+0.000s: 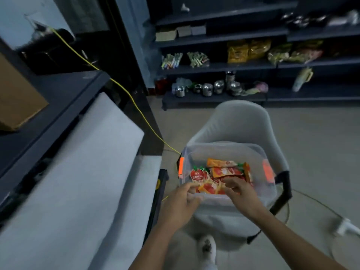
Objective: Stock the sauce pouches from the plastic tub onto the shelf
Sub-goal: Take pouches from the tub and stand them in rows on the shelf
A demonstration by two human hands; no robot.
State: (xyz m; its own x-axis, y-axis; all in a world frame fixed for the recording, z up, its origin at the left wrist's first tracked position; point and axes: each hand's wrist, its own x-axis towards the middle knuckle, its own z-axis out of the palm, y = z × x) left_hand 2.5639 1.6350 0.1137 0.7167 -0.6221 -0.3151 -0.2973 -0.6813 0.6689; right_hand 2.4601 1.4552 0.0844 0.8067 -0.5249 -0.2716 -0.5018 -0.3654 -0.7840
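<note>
Reaching over the near rim, the left hand (pixel 181 203) curls its fingers around the edge of a red sauce pouch (pixel 209 189). The right hand (pixel 242 194) bends its fingers onto the same pile, grip unclear. More sauce pouches (pixel 224 171) lie in the plastic tub (pixel 259 152) on a grey chair (pixel 239 121), well apart from the far shelf (pixel 214 97).

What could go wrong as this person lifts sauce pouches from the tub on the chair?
The tub rests on a curved chair seat; tugging could slide it off. The left hand and right hand gather several pouches together; some may slip out. The yellow cable slants down beside the chair, a possible snag or trip hazard.
</note>
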